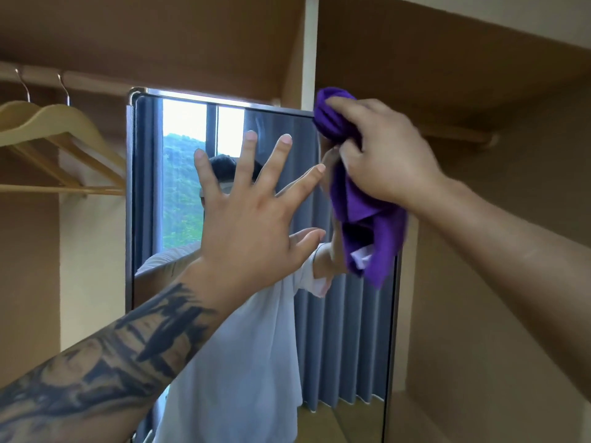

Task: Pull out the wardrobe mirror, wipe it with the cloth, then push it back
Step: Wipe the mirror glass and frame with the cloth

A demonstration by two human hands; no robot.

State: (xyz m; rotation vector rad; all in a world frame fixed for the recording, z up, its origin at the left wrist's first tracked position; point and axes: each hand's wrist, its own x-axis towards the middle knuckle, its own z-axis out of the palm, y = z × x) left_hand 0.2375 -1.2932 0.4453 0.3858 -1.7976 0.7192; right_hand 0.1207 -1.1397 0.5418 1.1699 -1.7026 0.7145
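The cloth (361, 206) bunched in my right hand (380, 155) is deep purple, with a small white tag near its lower folds. My left forearm (105, 356) carries a dark black-grey tattoo in brushy strokes. The mirror (348, 330) has a silvery frame and shows blue-grey pleated curtains and green hillside. The hangers (60, 139) are pale wood, the wardrobe panels (499, 298) brown

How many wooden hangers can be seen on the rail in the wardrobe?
2, both on the rail left of the mirror: one hanger in front, the other hanger behind it, cut off by the picture's left edge. More may hang out of view.
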